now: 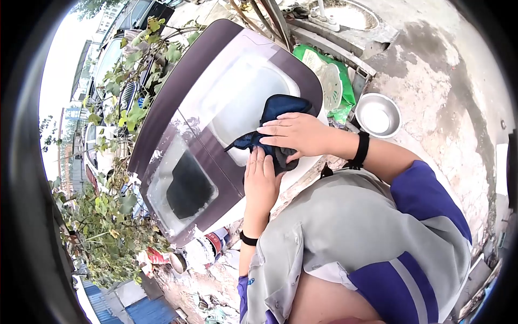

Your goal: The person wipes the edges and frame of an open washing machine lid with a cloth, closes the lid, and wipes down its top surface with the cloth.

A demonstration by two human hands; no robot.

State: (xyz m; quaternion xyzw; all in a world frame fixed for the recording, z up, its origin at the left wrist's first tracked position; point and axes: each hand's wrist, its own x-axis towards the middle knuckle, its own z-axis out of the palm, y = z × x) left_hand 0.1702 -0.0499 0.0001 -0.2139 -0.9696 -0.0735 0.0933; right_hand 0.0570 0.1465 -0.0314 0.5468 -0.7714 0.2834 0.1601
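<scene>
A dark blue cloth piece [286,106], with a darker grey part near its lower end, lies bunched on top of a twin-tub washing machine [202,137]. My right hand [298,134] reaches across the cloth, its fingers over the top and the thumb around the lower side. From below, my left hand [260,175] grips the near edge, fingertips on the fabric and thumb beside it. Part of the bundle is hidden under both hands. Each wrist wears a black band. What kind of item the cloth is, I cannot tell.
Beyond the machine stand a metal basin [378,115] and a green bag [339,108] by a low ledge. Leafy vines [116,232] run along the left side. A labelled bucket [216,241] is below the machine, on rough ground.
</scene>
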